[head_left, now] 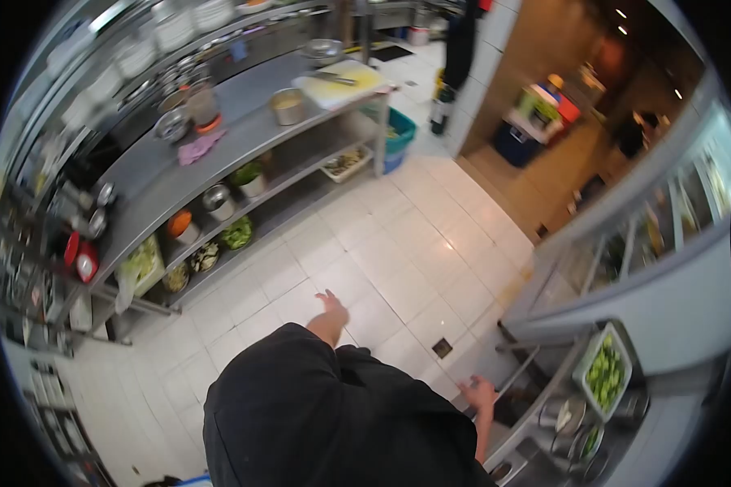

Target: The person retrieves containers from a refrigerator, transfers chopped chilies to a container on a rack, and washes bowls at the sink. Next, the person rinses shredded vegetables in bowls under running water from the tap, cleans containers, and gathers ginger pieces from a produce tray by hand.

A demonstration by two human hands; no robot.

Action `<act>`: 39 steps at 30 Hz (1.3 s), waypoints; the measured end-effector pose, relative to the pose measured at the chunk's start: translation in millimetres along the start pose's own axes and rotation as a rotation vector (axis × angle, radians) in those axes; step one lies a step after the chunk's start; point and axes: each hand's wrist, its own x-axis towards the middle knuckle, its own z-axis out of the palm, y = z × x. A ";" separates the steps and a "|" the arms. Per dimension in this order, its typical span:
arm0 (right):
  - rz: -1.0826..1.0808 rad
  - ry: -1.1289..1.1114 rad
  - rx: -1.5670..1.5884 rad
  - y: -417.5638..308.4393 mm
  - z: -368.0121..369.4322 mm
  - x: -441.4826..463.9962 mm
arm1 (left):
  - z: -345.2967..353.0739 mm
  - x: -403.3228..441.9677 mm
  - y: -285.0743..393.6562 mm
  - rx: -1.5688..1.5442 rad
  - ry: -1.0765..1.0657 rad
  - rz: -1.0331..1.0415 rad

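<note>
My left hand (331, 310) is held out over the white tiled floor, with its fingers apart and nothing in them. Lower right, my right hand (479, 393) hangs beside the edge of a steel counter; its fingers look loosely spread and hold nothing visible. Close to that hand, a white tray of cut green vegetables (607, 372) stands on the counter. Small metal containers (562, 414) sit next to the tray, at least one with green pieces in it. Black clothing (333, 414) covers my body and upper arms.
A long steel table (244, 105) on the left bears a pot (287, 106), a cutting board (345, 84) with a knife, and a pink cloth (199, 148). Vegetable containers fill its lower shelf. A teal bin (400, 130) stands at its end. A floor drain (442, 348) lies ahead.
</note>
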 end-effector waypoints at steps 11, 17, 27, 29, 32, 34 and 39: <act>-0.142 -0.816 -0.075 -179.1 149.8 313.7 | 135.0 -16.2 -233.0 -1.406 0.455 -0.495; -0.540 -0.957 -0.581 -310.3 253.1 529.2 | 244.2 -106.9 -129.3 -1.573 0.474 -0.950; -1.192 -0.404 0.091 -888.5 390.6 532.4 | 316.4 -253.7 70.3 -1.984 -0.589 -1.273; -1.159 -0.359 0.169 -970.8 423.4 504.1 | 327.2 -253.8 45.9 -2.016 -0.592 -1.255; -1.009 -0.155 0.014 -1041.8 493.8 500.1 | 353.9 -244.6 -18.2 -1.983 -0.538 -1.214; -1.056 -0.296 0.091 -1067.9 541.5 489.0 | 392.6 -243.4 -79.4 -1.881 -0.464 -1.174; -1.076 -0.252 -0.437 -1124.0 539.1 360.0 | 568.4 -326.3 -285.3 -2.184 -0.342 -1.189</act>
